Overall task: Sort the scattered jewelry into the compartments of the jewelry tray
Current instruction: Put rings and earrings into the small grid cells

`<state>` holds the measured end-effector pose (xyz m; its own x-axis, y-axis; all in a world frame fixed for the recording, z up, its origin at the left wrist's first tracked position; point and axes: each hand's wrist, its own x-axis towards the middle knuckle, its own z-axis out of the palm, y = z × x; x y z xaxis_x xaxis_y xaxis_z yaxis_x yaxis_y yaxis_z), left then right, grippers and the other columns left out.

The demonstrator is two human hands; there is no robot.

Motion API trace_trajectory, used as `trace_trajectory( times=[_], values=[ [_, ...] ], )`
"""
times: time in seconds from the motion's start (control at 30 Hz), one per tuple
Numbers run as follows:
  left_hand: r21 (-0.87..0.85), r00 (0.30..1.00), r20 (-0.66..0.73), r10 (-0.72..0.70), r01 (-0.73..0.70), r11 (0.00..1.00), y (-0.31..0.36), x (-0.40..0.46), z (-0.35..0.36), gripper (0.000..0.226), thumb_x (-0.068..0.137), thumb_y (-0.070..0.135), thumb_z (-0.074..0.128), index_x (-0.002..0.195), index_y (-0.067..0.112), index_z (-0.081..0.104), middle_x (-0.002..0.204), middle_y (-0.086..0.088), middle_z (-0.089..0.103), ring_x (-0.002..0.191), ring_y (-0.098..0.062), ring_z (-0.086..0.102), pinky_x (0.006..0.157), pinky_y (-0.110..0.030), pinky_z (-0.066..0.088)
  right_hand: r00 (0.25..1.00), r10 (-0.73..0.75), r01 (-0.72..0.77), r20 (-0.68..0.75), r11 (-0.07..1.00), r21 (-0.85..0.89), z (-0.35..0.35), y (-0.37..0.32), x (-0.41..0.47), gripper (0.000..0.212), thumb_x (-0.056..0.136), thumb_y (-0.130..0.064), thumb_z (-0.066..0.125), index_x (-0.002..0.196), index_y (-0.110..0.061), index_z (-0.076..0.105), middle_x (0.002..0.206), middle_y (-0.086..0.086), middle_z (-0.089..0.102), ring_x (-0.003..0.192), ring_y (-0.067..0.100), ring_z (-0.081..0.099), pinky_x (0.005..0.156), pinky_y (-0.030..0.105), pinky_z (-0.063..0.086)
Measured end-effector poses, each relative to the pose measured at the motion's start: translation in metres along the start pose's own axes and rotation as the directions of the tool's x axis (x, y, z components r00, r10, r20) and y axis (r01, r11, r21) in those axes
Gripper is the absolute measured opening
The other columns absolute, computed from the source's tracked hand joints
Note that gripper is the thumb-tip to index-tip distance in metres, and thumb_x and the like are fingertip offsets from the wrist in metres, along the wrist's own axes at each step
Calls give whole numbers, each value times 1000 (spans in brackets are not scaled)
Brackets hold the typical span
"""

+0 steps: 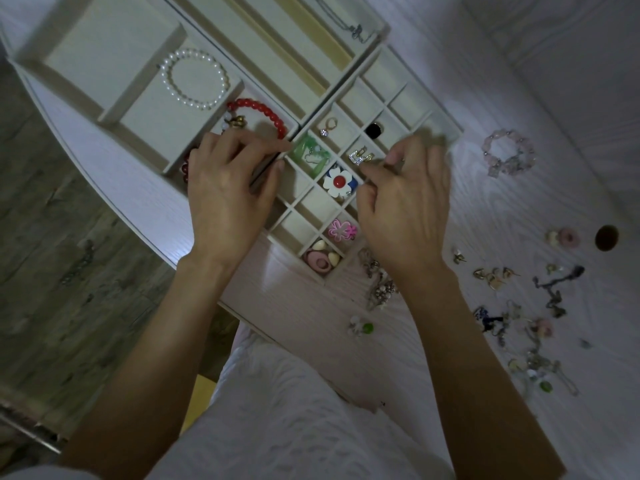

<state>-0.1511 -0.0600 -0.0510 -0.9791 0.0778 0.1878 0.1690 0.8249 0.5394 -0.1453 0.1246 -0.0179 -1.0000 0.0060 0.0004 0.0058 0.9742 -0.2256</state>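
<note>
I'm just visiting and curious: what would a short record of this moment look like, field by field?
setting: pale wooden table with beige jewelry trays
left hand: rests on the tray edge beside the red bead bracelet
right hand: fingers curled over the small-compartment tray, near sparkly earrings
already sorted: pearl bracelet, green square earrings, white flower piece, pink flower piece
still loose: pink bead bracelet, mixed jewelry pile

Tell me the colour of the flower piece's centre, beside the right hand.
Red, ringed by white petals; head view.
</note>
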Motion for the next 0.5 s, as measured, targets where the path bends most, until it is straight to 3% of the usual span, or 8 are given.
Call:
trace_trajectory(
  times=[0.13,0.33,0.5],
  values=[
    [7,1000,-4,4,-4,1000,-1,0,0,18,91,19,63,108,17,70,99,-7,65,86,-27,53,76,-25,27,1000,-12,12,-24,1000,5,-1,3,0,26,81,-17,53,94,-11,74,95,9,52,96,20,38,83,28,29],
    [4,1000,-28,14,-14,1000,3,-2,-2,19,92,22,61,109,16,69,100,-8,64,88,-28,54,78,-28,31,995,-32,43,-97,993,114,-20,9,-8,22,86,-16,55,99,-12,72,99,10,57,97,23,48,82,31,37],
    [-11,984,65,167,-166,986,35,-18,-5,28,91,35,61,107,14,70,98,-7,64,90,-24,50,75,-27,27,986,61,-45,-156,993,109,-35,56,-65,24,89,-16,56,109,-11,68,103,9,61,100,24,49,82,34,34]
  ],
)
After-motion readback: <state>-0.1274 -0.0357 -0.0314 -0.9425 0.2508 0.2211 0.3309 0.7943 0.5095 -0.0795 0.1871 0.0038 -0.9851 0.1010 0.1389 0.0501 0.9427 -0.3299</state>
